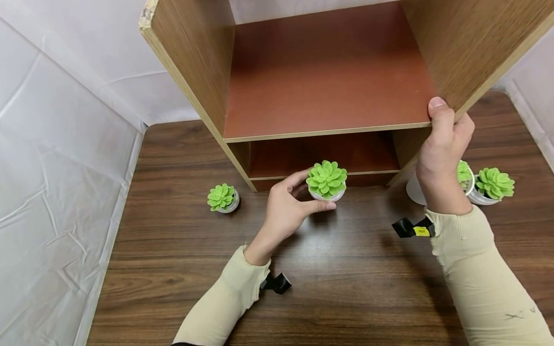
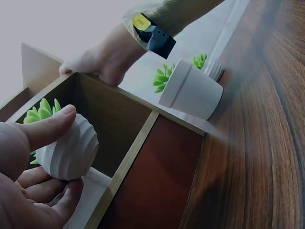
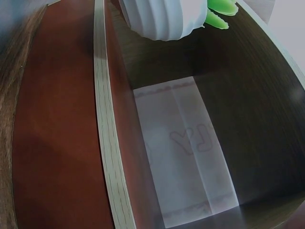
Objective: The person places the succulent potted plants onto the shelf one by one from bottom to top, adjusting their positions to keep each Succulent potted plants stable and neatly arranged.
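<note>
My left hand [image 1: 283,209] holds a small artificial succulent [image 1: 326,179] in front of the lower opening of a wooden shelf [image 1: 329,79]. Thumb and fingers lie on opposite sides of its white pot, which shows swirling ridges [image 2: 71,148] in the left wrist view. At the top of the right wrist view, the same pot [image 3: 164,19] hangs in front of the lower compartment. My right hand [image 1: 441,154] grips the front edge of the shelf's right side panel, thumb on the inner side by the middle board.
Another potted succulent [image 1: 220,197] stands on the wood-grain table [image 1: 173,269], left of the shelf. To the right, a plain white pot [image 2: 190,90] with a green plant stands beside one more succulent [image 1: 495,184]. White sheeting [image 1: 56,158] covers the wall at left.
</note>
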Available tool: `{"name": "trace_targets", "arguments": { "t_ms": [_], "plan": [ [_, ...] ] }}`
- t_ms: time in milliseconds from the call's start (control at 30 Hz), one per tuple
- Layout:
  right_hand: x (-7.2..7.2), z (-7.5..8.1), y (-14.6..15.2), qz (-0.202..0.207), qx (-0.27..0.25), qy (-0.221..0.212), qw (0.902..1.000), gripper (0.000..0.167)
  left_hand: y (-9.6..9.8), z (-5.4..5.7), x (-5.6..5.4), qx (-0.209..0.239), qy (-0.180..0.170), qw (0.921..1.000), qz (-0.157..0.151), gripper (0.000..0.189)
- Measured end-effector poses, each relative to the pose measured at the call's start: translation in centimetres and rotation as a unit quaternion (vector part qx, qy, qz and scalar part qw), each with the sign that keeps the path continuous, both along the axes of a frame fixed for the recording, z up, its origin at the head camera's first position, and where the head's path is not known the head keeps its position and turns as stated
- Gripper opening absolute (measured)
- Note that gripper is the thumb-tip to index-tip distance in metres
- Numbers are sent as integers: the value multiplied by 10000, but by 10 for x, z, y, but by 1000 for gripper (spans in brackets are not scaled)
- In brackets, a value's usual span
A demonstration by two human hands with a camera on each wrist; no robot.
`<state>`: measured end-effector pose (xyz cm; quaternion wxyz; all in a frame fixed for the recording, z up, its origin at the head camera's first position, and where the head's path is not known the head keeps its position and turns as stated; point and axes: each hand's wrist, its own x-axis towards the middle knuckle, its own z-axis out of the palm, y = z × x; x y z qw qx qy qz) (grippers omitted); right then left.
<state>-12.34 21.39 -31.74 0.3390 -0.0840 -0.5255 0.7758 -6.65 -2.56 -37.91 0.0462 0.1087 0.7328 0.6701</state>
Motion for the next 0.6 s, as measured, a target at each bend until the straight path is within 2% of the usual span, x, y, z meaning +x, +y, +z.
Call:
{"name": "trace_targets", "arguments": {
  "t_ms": [200,400,600],
  "plan": [
    [2,2,-1,-15,-37,15,10000,23,1,2,-1,-123,11,9999,-32,70],
    [2,4,-2,-25,-15,2,10000,24,5,4,-3,-93,-122,9998,-82,70],
    [3,4,-3,-41,8,17,10000,24,10,4,-6,-211,-110,9997,5,69]
  ]
}}
